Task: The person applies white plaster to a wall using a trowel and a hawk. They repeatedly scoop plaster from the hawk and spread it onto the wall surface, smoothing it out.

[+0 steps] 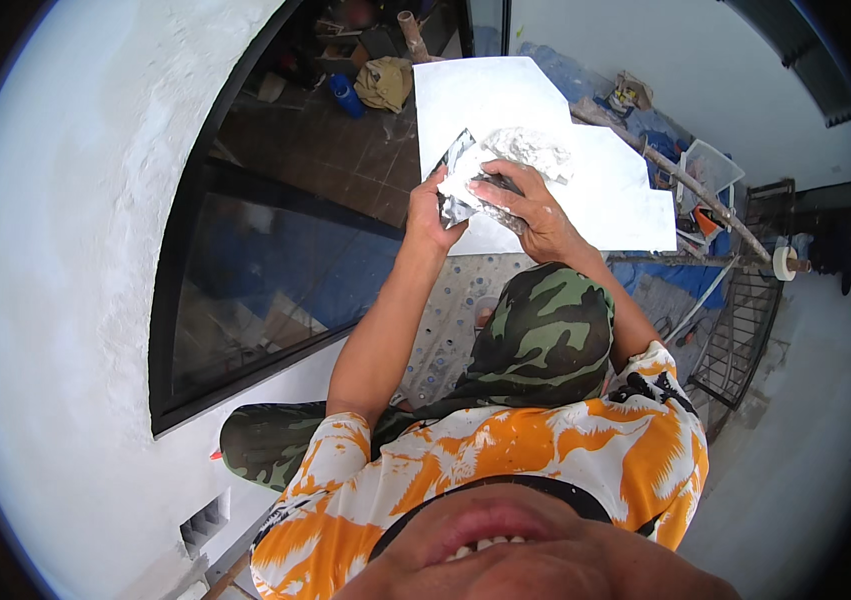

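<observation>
I see the left hand [432, 211] gripping a metal scraper [455, 212], the right hand [542, 214] apparently a second blade [498, 213]; overtilting could drop white paste [458, 188].

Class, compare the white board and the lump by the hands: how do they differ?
The board is flat; the lump is heaped. The board looks smooth, the lump rough. The board is larger, the lump smaller. The board has straight edges, the lump an uneven outline. Both are whitish.
</observation>
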The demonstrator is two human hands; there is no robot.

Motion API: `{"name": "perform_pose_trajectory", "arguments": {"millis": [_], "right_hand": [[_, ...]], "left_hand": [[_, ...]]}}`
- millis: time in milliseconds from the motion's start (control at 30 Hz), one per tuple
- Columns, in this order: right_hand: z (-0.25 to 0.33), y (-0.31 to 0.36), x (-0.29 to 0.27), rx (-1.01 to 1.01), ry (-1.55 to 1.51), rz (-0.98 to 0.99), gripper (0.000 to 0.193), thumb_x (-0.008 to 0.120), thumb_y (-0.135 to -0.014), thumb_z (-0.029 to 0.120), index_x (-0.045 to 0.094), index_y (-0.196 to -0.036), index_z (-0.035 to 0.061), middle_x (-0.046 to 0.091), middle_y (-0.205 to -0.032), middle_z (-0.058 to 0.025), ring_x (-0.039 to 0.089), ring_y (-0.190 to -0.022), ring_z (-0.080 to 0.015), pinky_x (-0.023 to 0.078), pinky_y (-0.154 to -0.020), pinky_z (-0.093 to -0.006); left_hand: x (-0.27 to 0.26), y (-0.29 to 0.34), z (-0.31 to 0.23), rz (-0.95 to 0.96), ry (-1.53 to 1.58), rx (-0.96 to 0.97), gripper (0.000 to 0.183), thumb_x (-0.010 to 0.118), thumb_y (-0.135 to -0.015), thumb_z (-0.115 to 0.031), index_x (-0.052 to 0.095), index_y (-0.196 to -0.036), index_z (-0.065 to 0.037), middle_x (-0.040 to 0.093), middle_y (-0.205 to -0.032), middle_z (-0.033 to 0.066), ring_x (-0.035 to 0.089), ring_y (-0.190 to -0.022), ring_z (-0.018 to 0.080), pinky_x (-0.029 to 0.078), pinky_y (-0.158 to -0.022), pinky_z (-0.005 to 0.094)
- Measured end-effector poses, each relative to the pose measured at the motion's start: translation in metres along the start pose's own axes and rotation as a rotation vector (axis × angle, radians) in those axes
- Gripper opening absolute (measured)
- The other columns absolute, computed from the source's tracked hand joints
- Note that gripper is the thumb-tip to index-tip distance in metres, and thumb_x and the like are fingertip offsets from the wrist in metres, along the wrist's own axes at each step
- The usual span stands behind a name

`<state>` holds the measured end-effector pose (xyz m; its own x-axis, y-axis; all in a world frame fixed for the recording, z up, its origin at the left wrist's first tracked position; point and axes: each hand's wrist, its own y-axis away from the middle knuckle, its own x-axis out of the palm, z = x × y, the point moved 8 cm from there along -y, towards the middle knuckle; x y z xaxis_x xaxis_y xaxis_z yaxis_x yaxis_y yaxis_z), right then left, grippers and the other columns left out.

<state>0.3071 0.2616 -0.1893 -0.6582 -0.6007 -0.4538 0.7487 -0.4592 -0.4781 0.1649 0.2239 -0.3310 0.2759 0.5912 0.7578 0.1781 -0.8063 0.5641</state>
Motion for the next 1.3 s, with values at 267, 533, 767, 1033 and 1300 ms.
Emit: {"name": "perform_pose_trajectory", "arguments": {"millis": [267,533,767,1033,1300], "right_hand": [[-0.062,0.034,-0.038,0.244,0.677,0.018,0.052,0.056,-0.084,-0.004,0.067,-0.128,0.0226,0.064,-0.118,-0.0124,0.060,-0.109,-0.0336,0.048,-0.094,-0.0448],[-0.138,0.153,-0.058,0.751,0.958,0.025,0.032,0.055,-0.082,0.004,0.070,-0.110,0.0087,0.069,-0.095,-0.0150,0.065,-0.091,-0.0339,0.053,-0.073,-0.0491],[-0.175,0.135,-0.034,0.727,1.083,-0.013,0.018,0.055,-0.085,0.010,0.068,-0.095,0.0027,0.070,-0.094,-0.0124,0.064,-0.090,-0.0322,0.053,-0.071,-0.0468],[-0.166,0.099,0.041,0.571,0.913,0.165,0.022,0.052,-0.087,0.010,0.070,-0.097,0.0066,0.070,-0.092,-0.0101,0.063,-0.092,-0.0308,0.049,-0.074,-0.0467],[-0.131,0.074,0.033,0.521,0.660,0.092,0.026,0.058,-0.086,0.004,0.073,-0.107,0.0112,0.073,-0.100,-0.0080,0.061,-0.085,-0.0296,0.048,-0.075,-0.0424]], "left_hand": [[0.007,0.032,-0.044,-0.004,0.054,0.078,0.032,0.053,-0.102,-0.018,0.058,-0.127,0.000,0.070,-0.116,0.0119,0.070,-0.100,0.0241,0.056,-0.092,0.0397],[0.053,0.132,-0.216,0.411,-0.137,0.458,0.033,0.047,-0.103,-0.019,0.059,-0.127,0.001,0.069,-0.119,0.0150,0.069,-0.103,0.0280,0.057,-0.089,0.0398],[0.063,0.185,-0.244,0.533,-0.374,0.520,0.035,0.047,-0.105,-0.028,0.061,-0.121,0.000,0.069,-0.097,0.0130,0.061,-0.079,0.0208,0.055,-0.063,0.0320],[0.038,0.203,-0.242,0.398,-0.303,0.602,0.034,0.048,-0.105,-0.032,0.063,-0.106,-0.001,0.068,-0.087,0.0095,0.060,-0.071,0.0187,0.051,-0.058,0.0315],[0.012,0.185,-0.220,0.194,-0.251,0.645,0.027,0.048,-0.103,-0.023,0.062,-0.117,-0.005,0.071,-0.096,0.0081,0.066,-0.076,0.0180,0.055,-0.064,0.0312]]}}
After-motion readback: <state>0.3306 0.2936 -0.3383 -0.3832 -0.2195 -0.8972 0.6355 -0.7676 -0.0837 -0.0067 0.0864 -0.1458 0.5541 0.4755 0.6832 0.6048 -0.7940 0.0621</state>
